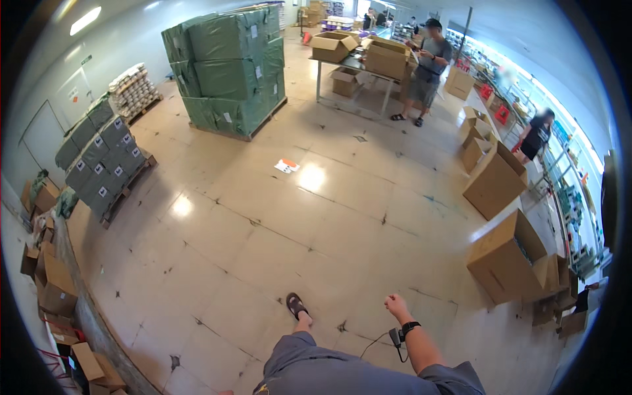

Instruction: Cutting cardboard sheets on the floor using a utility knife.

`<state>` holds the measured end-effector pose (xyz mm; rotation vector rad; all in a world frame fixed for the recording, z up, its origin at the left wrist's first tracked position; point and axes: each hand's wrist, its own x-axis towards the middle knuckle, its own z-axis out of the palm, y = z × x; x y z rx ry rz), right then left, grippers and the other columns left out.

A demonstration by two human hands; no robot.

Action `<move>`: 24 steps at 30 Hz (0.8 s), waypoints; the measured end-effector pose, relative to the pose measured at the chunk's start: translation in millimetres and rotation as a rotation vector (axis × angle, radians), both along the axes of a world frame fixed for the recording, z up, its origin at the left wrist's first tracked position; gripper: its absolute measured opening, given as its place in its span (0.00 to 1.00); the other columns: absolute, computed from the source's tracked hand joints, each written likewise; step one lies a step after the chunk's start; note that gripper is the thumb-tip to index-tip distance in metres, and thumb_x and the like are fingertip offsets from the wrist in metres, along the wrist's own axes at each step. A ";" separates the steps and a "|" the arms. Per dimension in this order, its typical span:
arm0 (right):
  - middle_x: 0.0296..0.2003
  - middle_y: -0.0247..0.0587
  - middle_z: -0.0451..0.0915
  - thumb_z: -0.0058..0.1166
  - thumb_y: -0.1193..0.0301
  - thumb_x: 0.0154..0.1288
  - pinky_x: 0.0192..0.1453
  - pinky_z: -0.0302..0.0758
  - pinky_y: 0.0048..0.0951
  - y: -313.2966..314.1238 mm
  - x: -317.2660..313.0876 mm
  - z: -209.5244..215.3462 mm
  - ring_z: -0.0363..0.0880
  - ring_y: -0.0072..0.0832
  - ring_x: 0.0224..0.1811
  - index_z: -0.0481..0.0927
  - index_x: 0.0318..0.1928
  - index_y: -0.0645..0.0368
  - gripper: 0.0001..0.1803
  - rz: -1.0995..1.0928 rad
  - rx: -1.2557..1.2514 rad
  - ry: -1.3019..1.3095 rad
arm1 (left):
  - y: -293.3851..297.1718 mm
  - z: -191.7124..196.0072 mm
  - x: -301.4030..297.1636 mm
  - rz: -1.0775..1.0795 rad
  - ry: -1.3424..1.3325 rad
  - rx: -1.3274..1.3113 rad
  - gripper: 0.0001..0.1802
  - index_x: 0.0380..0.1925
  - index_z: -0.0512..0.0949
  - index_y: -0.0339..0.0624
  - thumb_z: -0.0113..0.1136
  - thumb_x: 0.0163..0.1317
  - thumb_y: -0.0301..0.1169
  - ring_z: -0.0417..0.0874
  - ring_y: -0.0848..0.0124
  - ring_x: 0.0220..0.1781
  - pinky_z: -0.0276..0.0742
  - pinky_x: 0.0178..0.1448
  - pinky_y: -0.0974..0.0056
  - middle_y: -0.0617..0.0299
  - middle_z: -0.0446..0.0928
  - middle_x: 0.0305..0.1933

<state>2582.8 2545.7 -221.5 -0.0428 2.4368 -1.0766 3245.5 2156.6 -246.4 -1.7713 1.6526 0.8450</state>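
My right hand (pixel 396 306) hangs in front of me over the tiled floor, its fingers curled into a loose fist. I see nothing held in it. A black strap (pixel 411 326) circles that wrist, and a small grey device (pixel 395 338) with a thin cable hangs beside it. Of my left hand (pixel 226 393) only a sliver of skin shows at the lower edge, so its fingers are hidden. One foot in a dark sandal (pixel 297 304) is stretched forward on the floor (pixel 263 263). Neither hand touches any of the boxes around.
Green-wrapped cartons (pixel 227 85) stand on a pallet ahead; a lower wrapped stack (pixel 105 161) is left. Open cardboard boxes (pixel 507 257) line the right side. A person (pixel 431 59) stands by a table (pixel 355 64) with boxes; another person (pixel 536 135) is at the workbenches. Cartons (pixel 56 280) edge the left.
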 end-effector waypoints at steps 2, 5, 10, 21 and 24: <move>0.30 0.40 0.85 0.53 0.63 0.66 0.38 0.79 0.32 -47.3 -31.0 -7.2 0.84 0.29 0.32 0.83 0.39 0.63 0.15 0.177 0.248 0.001 | -57.0 -7.8 -66.4 -0.323 0.064 -0.083 0.16 0.46 0.82 0.41 0.52 0.68 0.38 0.83 0.49 0.52 0.79 0.52 0.46 0.45 0.82 0.49; 0.28 0.45 0.84 0.52 0.61 0.63 0.37 0.78 0.36 -71.9 -43.1 -26.2 0.83 0.34 0.30 0.82 0.39 0.63 0.17 0.357 0.305 -0.371 | -75.8 -11.4 -149.7 -0.779 0.126 -0.147 0.14 0.37 0.84 0.42 0.49 0.65 0.34 0.85 0.46 0.44 0.79 0.46 0.43 0.46 0.84 0.42; 0.38 0.42 0.85 0.52 0.59 0.69 0.40 0.80 0.36 -182.0 -78.5 11.0 0.84 0.32 0.38 0.82 0.47 0.61 0.18 0.530 0.398 -0.641 | -252.3 32.9 -382.5 -0.228 0.536 -0.314 0.23 0.30 0.82 0.35 0.53 0.61 0.47 0.85 0.45 0.38 0.77 0.40 0.47 0.39 0.81 0.32; 0.40 0.49 0.84 0.52 0.62 0.67 0.43 0.79 0.42 -482.9 -413.1 -126.8 0.84 0.39 0.42 0.82 0.41 0.60 0.14 0.337 0.334 -0.548 | -506.1 -8.6 -535.1 -0.155 0.376 -0.322 0.22 0.33 0.83 0.35 0.55 0.58 0.46 0.82 0.41 0.52 0.79 0.55 0.50 0.38 0.83 0.41; 0.33 0.44 0.84 0.51 0.66 0.68 0.31 0.79 0.34 -628.4 -524.9 -123.7 0.82 0.32 0.28 0.79 0.42 0.62 0.12 1.265 0.433 -0.204 | -520.2 -25.9 -534.8 -0.059 0.365 -0.210 0.20 0.34 0.84 0.35 0.52 0.59 0.41 0.82 0.40 0.50 0.79 0.54 0.48 0.37 0.83 0.42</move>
